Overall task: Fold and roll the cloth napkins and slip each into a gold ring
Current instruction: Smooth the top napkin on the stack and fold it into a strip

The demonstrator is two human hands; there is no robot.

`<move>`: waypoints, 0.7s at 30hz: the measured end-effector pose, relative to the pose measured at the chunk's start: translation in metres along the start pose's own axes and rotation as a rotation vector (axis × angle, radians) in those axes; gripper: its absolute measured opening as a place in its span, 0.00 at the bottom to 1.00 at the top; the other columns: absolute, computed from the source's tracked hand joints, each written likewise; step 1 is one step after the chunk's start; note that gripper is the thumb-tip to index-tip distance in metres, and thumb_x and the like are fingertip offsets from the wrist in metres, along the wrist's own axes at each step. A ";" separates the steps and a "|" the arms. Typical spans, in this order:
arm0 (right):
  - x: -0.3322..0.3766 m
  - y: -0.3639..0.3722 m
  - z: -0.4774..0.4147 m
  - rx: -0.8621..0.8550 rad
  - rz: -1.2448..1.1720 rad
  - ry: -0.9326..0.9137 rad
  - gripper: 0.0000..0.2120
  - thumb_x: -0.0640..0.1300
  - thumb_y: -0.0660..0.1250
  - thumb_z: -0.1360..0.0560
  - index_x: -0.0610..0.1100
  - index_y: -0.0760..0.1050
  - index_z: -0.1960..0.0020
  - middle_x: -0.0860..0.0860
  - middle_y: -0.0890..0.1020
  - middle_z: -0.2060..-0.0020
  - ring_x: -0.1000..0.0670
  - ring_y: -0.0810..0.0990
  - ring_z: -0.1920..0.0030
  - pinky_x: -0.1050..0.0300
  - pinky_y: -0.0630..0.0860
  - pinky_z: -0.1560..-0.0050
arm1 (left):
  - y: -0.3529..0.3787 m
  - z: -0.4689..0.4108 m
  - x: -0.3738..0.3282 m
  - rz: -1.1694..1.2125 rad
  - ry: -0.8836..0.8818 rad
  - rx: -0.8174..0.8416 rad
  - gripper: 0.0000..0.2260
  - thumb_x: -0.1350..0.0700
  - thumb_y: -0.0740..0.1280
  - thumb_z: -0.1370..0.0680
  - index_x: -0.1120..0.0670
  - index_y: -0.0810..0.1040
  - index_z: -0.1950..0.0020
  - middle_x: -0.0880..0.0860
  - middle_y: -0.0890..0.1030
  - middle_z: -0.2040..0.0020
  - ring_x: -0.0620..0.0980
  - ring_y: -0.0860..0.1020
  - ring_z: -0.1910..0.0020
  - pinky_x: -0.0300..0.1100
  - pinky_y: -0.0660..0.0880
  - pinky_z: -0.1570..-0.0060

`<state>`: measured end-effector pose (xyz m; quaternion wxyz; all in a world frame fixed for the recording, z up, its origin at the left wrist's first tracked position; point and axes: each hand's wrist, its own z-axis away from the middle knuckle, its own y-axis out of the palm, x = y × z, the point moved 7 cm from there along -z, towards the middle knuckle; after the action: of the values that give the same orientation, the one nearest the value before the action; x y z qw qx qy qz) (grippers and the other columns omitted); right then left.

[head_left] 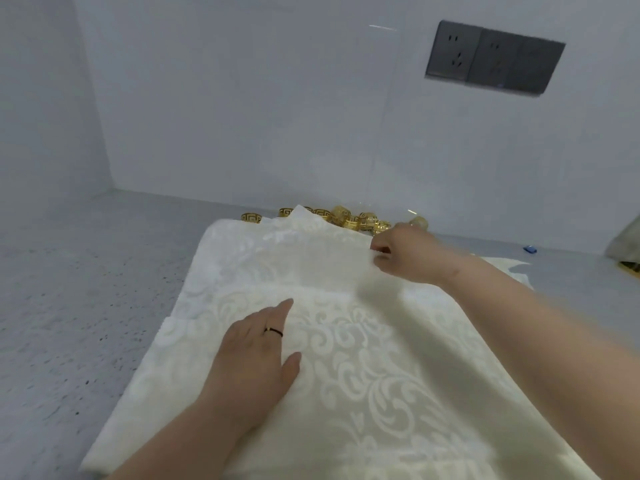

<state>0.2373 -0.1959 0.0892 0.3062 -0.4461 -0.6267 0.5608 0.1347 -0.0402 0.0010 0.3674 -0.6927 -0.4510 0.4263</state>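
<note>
On the counter (69, 306), just before the gold rings (346, 218), lies the napkin (363, 358): left hand (256, 355) presses flat, fingers straight; right hand (401, 251) pinches its far edge. Draw that fold evenly, keeping edges matched.

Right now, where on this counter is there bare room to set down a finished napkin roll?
The widest bare patch is the grey counter left of the napkin, running back to the wall corner. A narrower strip lies right of the right hand, toward the blue object. It is crowded behind the napkin's far edge, where the gold rings cluster against the wall.
</note>
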 end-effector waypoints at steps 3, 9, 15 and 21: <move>0.013 -0.024 0.044 -0.071 -0.093 -0.044 0.09 0.42 0.59 0.24 0.43 0.78 0.54 0.48 0.80 0.58 0.46 0.74 0.51 0.57 0.69 0.46 | -0.028 0.008 -0.001 0.068 0.046 -0.304 0.27 0.50 0.63 0.32 0.57 0.65 0.35 0.58 0.75 0.41 0.54 0.68 0.41 0.45 0.64 0.36; 0.048 -0.014 0.115 -0.113 -0.132 -0.155 0.10 0.42 0.60 0.24 0.44 0.79 0.47 0.50 0.80 0.52 0.48 0.73 0.48 0.57 0.66 0.47 | -0.059 0.024 -0.017 -0.250 0.192 -0.507 0.37 0.58 0.71 0.38 0.56 0.61 0.31 0.57 0.68 0.37 0.58 0.64 0.37 0.49 0.45 0.30; 0.065 0.013 0.158 -0.353 -0.133 -0.224 0.04 0.43 0.67 0.43 0.51 0.77 0.70 0.58 0.77 0.73 0.56 0.75 0.73 0.65 0.70 0.74 | -0.038 0.034 0.014 -0.354 0.229 -0.142 0.22 0.64 0.79 0.62 0.52 0.82 0.71 0.47 0.81 0.71 0.51 0.81 0.68 0.42 0.70 0.52; 0.038 0.048 0.173 -0.333 -0.020 -0.139 0.17 0.40 0.78 0.55 0.51 0.79 0.68 0.57 0.79 0.72 0.55 0.78 0.72 0.64 0.74 0.73 | -0.054 0.046 0.035 -0.041 0.054 -0.064 0.15 0.67 0.68 0.30 0.50 0.83 0.50 0.46 0.82 0.49 0.51 0.81 0.50 0.42 0.76 0.57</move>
<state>0.0791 -0.2368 0.0058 0.1895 -0.4446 -0.7349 0.4758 0.0839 0.0152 0.0231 0.3656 -0.7061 -0.4683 0.3854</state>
